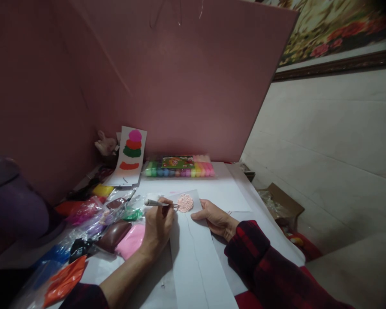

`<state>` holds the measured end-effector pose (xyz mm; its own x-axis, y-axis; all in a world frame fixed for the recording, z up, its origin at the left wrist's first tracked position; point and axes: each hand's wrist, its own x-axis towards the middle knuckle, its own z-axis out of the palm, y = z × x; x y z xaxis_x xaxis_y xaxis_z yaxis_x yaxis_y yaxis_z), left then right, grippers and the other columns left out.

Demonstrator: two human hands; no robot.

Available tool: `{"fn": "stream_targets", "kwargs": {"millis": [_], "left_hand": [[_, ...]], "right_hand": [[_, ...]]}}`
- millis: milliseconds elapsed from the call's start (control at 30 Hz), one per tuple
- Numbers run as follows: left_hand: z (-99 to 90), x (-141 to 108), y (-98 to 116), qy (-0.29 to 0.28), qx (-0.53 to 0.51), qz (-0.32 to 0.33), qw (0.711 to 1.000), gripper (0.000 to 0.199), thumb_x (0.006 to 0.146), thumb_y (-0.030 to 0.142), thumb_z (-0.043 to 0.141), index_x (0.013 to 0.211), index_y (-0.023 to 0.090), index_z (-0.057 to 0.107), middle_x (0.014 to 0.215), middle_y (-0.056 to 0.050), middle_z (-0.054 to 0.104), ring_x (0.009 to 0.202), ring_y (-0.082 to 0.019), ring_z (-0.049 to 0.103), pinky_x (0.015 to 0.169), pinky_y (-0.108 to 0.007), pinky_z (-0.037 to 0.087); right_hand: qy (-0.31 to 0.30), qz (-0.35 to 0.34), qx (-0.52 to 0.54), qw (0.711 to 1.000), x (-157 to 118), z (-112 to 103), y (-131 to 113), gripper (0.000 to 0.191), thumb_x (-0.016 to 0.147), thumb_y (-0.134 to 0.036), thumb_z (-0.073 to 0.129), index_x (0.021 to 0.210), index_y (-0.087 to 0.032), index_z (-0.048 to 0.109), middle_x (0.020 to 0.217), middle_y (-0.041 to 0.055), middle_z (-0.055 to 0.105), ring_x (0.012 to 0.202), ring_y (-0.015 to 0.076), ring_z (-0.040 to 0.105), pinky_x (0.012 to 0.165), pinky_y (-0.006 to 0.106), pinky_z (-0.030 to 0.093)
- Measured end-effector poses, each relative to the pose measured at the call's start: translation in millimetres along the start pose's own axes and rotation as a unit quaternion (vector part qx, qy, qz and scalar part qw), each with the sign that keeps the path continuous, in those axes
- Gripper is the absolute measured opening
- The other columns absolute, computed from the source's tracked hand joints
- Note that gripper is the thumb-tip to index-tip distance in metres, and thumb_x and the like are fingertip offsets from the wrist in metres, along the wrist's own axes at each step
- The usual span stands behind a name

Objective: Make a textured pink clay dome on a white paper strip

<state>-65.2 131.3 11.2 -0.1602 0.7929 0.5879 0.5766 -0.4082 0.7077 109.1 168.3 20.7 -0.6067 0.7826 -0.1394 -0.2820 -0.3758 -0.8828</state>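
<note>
Specimen: a pale salmon-pink disc [185,203], seated near the far end of a long white paper strip [196,266]. Outline near-round, edge slightly uneven. The whole visible face is roughened, covered with small ridges and pits set closely together; no smooth patch can be made out at this scale. From just below the disc, a thin, wavy dark line is traced along the strip toward the near end. The rest of the strip's surface is plain white.

A small fork [152,202] with a pale handle is pinched in the left hand [159,223], fingers curled, the handle pointing out to the left. Its thin metal prongs are directed at the disc's left edge; whether they are pressed in or only laid against it cannot be told. The strip's right edge is gripped by the right hand [210,216], thumb laid on top beside the disc, fingers partly hidden beneath.

Surroundings: bags of coloured material are heaped on the left, including a pink bag [131,241] and an orange bag [66,279]. Behind, a card [133,159] bearing stacked coloured shapes is propped upright, and a clear pack of coloured sticks [180,169] is laid flat.
</note>
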Motion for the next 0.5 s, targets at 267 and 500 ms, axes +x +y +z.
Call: {"fn": "stream_targets", "kwargs": {"millis": [267,500], "left_hand": [[-1.8,1.7,0.0,0.022,0.018,0.018,0.999,0.003,0.078,0.02,0.051,0.075,0.022,0.052,0.057,0.005,0.051,0.049,-0.014,0.05,0.053,-0.026,0.038],[-1.6,0.3,-2.8,0.046,-0.002,-0.002,0.999,0.003,0.079,0.023,0.052,0.081,0.021,0.053,0.062,0.003,0.057,0.055,-0.015,0.056,0.057,-0.026,0.043]], "right_hand": [[0.011,0.009,-0.015,1.0,-0.7,1.3,-1.6,0.045,0.051,-0.004,0.066,0.096,-0.013,0.067,0.086,0.0066,0.072,0.078,0.0215,0.067,0.076,0.033,0.05],[0.031,0.013,-0.025,0.999,-0.2,2.6,-2.5,0.042,0.049,-0.004,0.065,0.09,-0.013,0.067,0.082,0.0058,0.072,0.077,0.0218,0.066,0.074,0.033,0.05]]}}
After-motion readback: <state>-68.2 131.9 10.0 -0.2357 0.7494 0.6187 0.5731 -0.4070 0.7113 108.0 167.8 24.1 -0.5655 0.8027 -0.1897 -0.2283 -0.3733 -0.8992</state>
